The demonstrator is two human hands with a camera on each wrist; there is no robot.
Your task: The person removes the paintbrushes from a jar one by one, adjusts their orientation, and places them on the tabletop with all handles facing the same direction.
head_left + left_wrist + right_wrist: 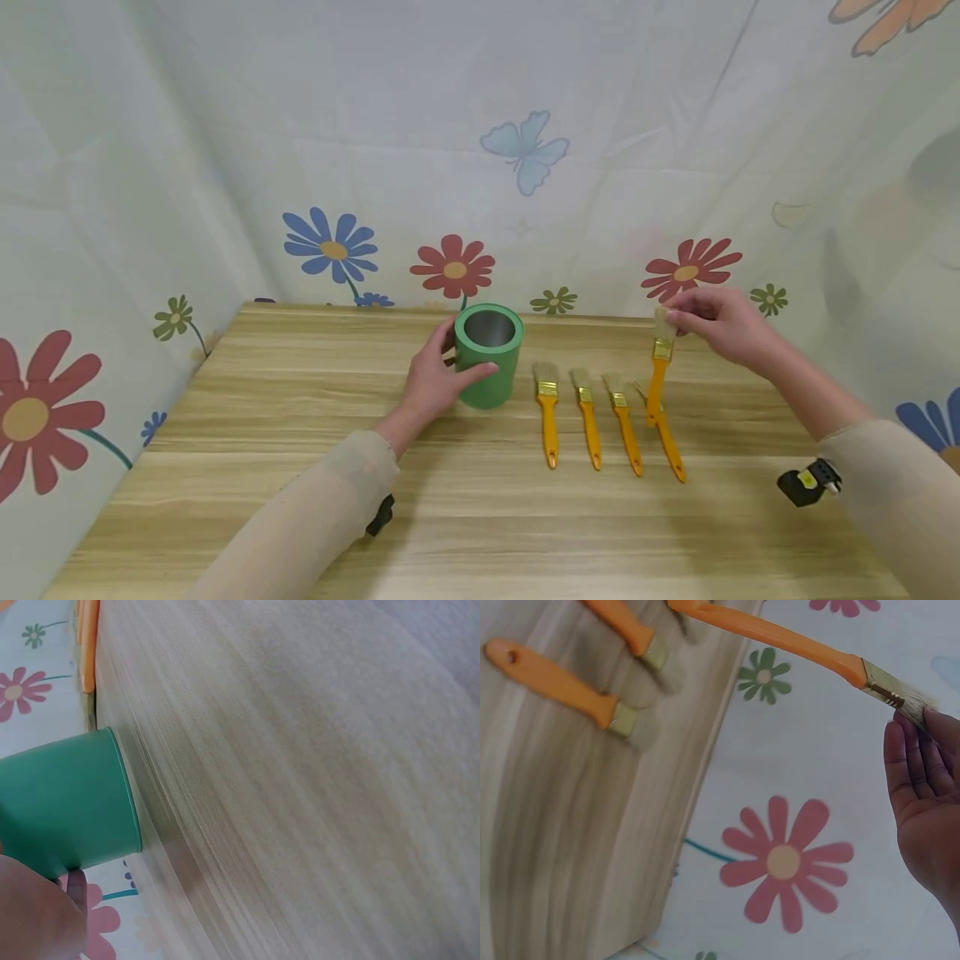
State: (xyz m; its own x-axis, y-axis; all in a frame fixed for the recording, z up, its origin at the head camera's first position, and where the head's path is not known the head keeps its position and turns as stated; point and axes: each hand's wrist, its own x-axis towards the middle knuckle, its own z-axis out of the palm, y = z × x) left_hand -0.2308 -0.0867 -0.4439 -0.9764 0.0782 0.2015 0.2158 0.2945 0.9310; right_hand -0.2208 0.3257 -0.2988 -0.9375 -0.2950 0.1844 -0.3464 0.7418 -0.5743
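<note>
My left hand point(435, 372) grips a green cylindrical cup point(501, 385) around its side, thumb across the front. The cup is upright with its grey inside open to the top; in the left wrist view the green cup wall point(64, 799) is close to the wood surface. My right hand point(729, 327) pinches a paintbrush point(659, 373) by its pale bristles, so the orange handle hangs downward above the table. In the right wrist view, thumb and fingertips meet on the bristles of this paintbrush point(787, 641), and its gold ferrule and handle are uncovered.
Several more orange-handled brushes lie in a row between cup and right hand: a wider brush point(549, 421), two narrower ones, and a rightmost brush point(670, 446) partly behind the held one. A flower-printed curtain point(397, 167) rises behind the wooden table point(300, 383).
</note>
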